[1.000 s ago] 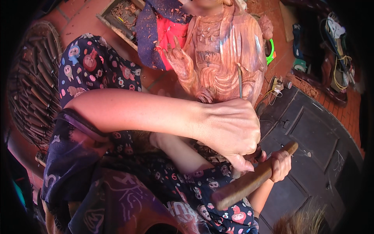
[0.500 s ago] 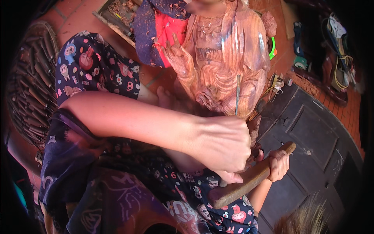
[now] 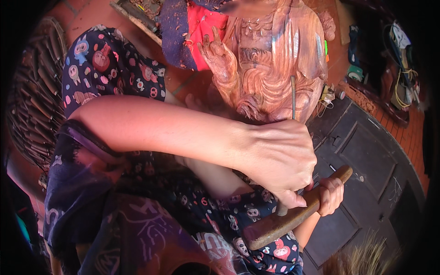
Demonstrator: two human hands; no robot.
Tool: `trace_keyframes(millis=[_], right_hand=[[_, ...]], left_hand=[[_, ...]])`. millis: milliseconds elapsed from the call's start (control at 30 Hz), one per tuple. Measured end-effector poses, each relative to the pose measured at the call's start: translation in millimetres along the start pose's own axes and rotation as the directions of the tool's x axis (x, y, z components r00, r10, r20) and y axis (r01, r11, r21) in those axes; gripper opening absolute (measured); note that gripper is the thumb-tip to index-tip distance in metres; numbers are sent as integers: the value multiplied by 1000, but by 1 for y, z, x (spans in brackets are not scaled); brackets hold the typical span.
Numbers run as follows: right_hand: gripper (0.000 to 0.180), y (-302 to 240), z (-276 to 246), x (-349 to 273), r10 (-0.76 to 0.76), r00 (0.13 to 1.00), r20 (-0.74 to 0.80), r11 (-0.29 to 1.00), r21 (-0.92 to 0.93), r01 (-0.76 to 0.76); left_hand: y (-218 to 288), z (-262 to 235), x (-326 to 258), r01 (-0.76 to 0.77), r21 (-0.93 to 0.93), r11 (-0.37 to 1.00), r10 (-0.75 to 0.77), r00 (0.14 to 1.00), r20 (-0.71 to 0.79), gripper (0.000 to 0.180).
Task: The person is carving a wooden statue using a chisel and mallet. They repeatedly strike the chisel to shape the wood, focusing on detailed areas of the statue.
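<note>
My left hand [image 3: 279, 153] is wrapped round a chisel [image 3: 294, 98]. Its thin metal blade points up at the lower part of a carved reddish wooden statue [image 3: 270, 78]; where the tip meets the wood I cannot tell exactly. The butt of the chisel handle shows below my thumb, right beside a wooden mallet [image 3: 279, 227]. My right hand [image 3: 331, 196] grips the mallet near its upper right end. The mallet slants across my patterned trousers, close under my left hand. The statue has a raised open hand and flowing carved robe folds.
Many chisels [image 3: 36, 96] lie massed in a round container at the left. A wooden tray [image 3: 137, 20] with shavings and a red and dark cloth [image 3: 201, 36] lie beyond. Dark panelled wood [image 3: 362, 160] lies at the right, with a bristly brush-like tuft [image 3: 362, 259] below.
My left hand and the chisel have shifted right and slightly up in view. The statue also appears further right. The mallet has barely moved, its butt now beside the chisel handle.
</note>
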State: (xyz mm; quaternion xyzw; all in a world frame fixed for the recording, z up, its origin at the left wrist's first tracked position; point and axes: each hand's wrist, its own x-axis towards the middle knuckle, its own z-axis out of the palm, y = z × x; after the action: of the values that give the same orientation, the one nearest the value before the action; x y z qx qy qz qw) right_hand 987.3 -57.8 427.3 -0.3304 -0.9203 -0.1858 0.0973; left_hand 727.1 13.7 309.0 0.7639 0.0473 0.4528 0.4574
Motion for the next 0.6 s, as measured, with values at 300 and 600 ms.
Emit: trace_keyframes(millis=[300, 600], right_hand=[[31, 1, 4, -8, 16, 1000, -5, 1000, -19, -16], [32, 2, -4, -7, 40, 999, -12, 998, -51, -41]], left_hand=[[-6, 4, 0, -25, -7, 1000, 24, 994, -102, 50], [-6, 1, 6, -63, -11, 998, 60, 985, -165, 48]])
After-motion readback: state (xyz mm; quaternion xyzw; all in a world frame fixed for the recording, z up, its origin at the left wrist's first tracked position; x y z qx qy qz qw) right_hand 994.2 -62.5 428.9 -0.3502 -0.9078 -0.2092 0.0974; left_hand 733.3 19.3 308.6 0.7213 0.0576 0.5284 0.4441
